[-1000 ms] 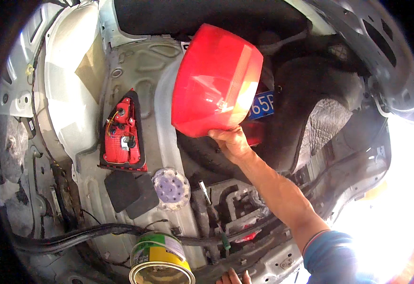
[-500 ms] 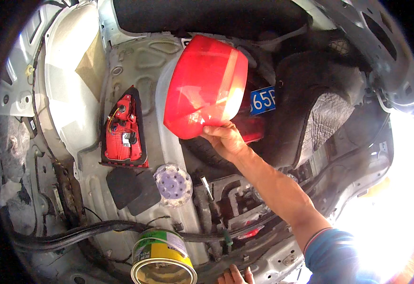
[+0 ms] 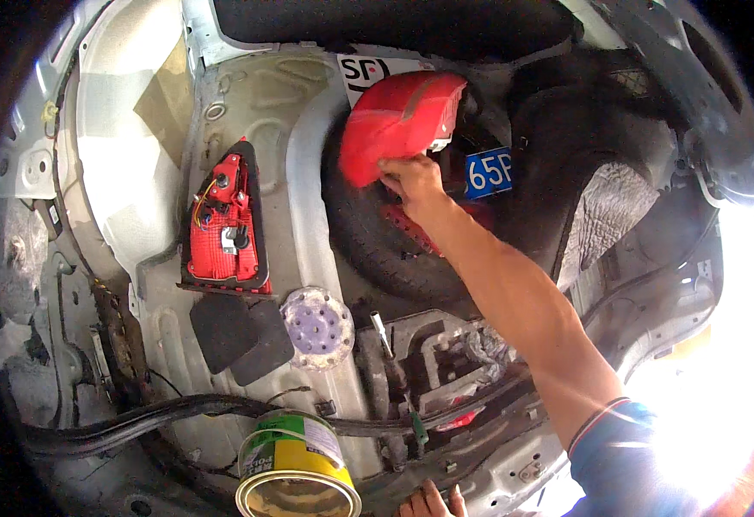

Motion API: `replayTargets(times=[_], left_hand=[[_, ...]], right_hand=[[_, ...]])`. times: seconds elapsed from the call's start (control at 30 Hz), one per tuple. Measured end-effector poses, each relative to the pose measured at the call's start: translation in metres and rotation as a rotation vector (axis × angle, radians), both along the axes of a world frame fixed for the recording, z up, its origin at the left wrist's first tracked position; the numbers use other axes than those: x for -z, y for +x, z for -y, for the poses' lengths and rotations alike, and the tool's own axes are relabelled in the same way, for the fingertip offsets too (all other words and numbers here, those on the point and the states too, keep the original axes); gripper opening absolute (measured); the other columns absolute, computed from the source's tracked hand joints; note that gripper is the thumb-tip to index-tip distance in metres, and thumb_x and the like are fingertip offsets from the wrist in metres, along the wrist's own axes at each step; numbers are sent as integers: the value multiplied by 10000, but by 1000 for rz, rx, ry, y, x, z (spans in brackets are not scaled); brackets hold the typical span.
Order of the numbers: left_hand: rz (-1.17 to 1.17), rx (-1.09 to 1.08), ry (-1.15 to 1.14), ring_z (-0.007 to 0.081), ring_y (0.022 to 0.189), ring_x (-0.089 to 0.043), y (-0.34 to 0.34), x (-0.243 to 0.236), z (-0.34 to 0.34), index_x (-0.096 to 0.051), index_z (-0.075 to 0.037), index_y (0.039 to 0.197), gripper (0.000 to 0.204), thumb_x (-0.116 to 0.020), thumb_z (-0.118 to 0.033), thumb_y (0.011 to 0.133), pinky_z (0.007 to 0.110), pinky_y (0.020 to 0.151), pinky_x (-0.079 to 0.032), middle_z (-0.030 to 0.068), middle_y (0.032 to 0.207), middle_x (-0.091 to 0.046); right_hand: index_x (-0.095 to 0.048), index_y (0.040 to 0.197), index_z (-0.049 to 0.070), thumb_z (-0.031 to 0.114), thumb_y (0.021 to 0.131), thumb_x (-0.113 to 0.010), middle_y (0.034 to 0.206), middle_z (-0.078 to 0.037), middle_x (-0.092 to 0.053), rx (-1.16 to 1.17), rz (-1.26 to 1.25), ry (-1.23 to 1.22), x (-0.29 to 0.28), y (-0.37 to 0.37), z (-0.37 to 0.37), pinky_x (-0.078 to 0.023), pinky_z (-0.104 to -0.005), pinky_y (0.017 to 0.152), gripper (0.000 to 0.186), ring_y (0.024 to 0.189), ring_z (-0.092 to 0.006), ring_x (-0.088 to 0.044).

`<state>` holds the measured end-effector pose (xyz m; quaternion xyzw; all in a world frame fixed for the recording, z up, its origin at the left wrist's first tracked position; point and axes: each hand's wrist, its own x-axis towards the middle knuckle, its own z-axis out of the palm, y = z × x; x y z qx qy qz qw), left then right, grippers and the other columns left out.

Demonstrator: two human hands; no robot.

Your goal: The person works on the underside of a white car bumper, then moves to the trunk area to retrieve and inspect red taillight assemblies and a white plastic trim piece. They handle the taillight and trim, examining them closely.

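Observation:
In my right hand (image 3: 414, 181) is a red tail light (image 3: 394, 116), pinched at its lower edge between thumb and fingers. It tilts over the spare tyre (image 3: 377, 263) in the boot well, its glossy lens facing up and left. Beneath that hand another red piece (image 3: 415, 228) shows partly inside the tyre. My left hand (image 3: 432, 503) appears only as fingers at the bottom edge, resting on the boot sill with thumb apart. On the metal floor to the left lies a second tail light (image 3: 229, 237), its back with bulb sockets and wires facing up.
A round purple sanding pad (image 3: 316, 329) lies beside black foam pieces (image 3: 243, 336). Close by me stands a yellow-green can (image 3: 299, 457), with a black rubber seal (image 3: 136, 428) running behind it. A blue plate (image 3: 489, 172) and folded black mat (image 3: 566, 129) are right of the tyre.
My right hand has carried the tail light farther away and tilted it, so its pale inner edge shows. The left hand stays on the sill.

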<state>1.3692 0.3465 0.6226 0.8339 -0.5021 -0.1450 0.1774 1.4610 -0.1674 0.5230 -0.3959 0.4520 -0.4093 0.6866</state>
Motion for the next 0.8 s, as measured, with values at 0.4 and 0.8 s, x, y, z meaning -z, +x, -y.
replayTargets(times=[0.4,0.8], left_hand=[[25,62,15,273,824,-651,4,-1,8,-702,-124,1155,441,-673,-464,875,424,680,-498,81,1005,-706],[18,41,77,265,674,-609,3,-12,18,-708,-125,1061,380,-684,-455,874,427,561,-449,61,816,-652]], right_hand=[[-562,1408,282,184,860,-695,1424,0,-602,-5,-652,-291,155,30,115,-499,-360,1017,572,1275,-209,-592],[-657,1131,33,168,825,-775,1044,-109,-703,109,-441,-202,104,61,62,-584,-360,692,355,873,-209,-687]])
